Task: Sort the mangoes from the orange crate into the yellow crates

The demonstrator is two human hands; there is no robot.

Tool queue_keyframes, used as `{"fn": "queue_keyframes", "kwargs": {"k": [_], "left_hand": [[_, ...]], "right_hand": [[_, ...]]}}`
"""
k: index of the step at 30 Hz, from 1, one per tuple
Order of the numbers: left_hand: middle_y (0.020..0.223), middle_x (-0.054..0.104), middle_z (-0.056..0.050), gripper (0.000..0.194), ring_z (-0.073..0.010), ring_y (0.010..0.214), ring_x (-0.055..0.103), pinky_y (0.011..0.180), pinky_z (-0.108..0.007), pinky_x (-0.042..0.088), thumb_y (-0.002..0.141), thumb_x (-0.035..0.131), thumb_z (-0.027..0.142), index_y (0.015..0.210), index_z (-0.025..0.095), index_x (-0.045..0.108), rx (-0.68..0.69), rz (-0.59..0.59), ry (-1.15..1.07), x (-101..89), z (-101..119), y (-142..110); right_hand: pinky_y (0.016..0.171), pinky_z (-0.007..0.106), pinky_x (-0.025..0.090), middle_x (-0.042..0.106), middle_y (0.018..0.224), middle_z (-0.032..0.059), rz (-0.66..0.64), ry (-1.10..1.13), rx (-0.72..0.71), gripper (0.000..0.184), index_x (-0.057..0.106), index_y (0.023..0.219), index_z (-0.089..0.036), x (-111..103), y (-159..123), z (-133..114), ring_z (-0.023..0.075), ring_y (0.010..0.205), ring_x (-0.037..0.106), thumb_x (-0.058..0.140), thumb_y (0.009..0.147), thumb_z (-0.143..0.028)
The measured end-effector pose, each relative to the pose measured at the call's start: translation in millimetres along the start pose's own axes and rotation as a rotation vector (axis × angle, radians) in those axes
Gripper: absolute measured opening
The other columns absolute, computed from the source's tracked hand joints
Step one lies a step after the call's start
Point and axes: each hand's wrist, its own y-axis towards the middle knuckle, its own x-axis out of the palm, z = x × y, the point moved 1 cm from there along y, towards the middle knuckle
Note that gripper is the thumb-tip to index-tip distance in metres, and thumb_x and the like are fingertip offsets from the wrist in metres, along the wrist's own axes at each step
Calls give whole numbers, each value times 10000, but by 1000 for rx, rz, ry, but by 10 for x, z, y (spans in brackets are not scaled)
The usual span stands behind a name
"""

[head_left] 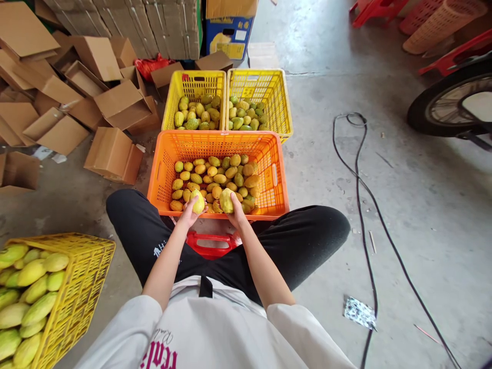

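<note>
White cloth shirt (215, 323) at six o'clock; left hand (188, 214) and right hand (237, 212) each hold round yellow fruit (199, 203); orange plastic crate (277, 192), twelve, part full.

White, magenta-lettered shirt (230, 328) tops black trousers (307, 238).

Crate (282, 205): orange plastic, perforated, slight sheen on the rim. Two crates behind, left (168, 102) and right (287, 102): yellow plastic, latticed. Stool (209, 251): red plastic, glossy. Fruit in the left hand (189, 211): smooth-skinned, faintly shiny; that in the right hand (235, 209) is seen as lumpier. Cartons (111, 154): brown cardboard, matt. Trousers (307, 236): black cloth, matt. Shirt (230, 328): pale cloth, printed. Floor (307, 169): grey, apparently concrete, scuffed, glossy where light is caught. Wheel (418, 110): black tyre, seemingly rubber, partly cut off.
</note>
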Motion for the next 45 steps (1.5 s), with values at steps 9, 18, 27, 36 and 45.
{"fn": "queue_keyframes", "kwargs": {"k": [9, 18, 27, 36, 45], "left_hand": [[926, 723, -40, 123, -196, 965, 697, 904, -340, 595, 918, 643, 299, 1011, 236, 692, 23, 146, -164, 39, 20, 28], [879, 738, -75, 378, -209, 893, 729, 849, -347, 599, 1002, 401, 411, 1130, 194, 682, -76, 72, -117, 57, 29, 47], [813, 720, -52, 345, -158, 743, 693, 793, -309, 599, 1007, 472, 456, 929, 191, 678, -42, 35, -137, 56, 41, -3], [838, 710, -33, 190, -182, 851, 707, 910, -377, 584, 839, 736, 290, 979, 184, 663, 53, 13, -94, -8, -28, 14], [916, 751, -59, 182, -210, 925, 731, 835, -337, 621, 946, 603, 304, 1081, 230, 701, 52, 106, -87, -8, 3, 31]], "right_hand": [[703, 331, 648, 788, 949, 26, 1, 5, -16, 350, 634, 1068, -238, 23, -39, -3, 214, 812, 778, 792, 793, -386], [625, 320, 631, 777, 795, 110, 36, 91, 60, 472, 694, 944, -195, 37, -4, -69, 236, 780, 744, 364, 958, -532], [754, 355, 659, 802, 854, 70, 96, 72, 148, 304, 708, 922, -224, 17, 32, -45, 245, 856, 769, 479, 924, -425], [765, 321, 663, 796, 969, 56, 12, 13, 61, 334, 717, 1015, -223, 46, -48, -35, 229, 919, 769, 738, 850, -513], [694, 286, 640, 796, 859, 13, 84, -16, 104, 217, 699, 951, -235, 133, -128, -99, 198, 805, 760, 684, 866, -434]]}}
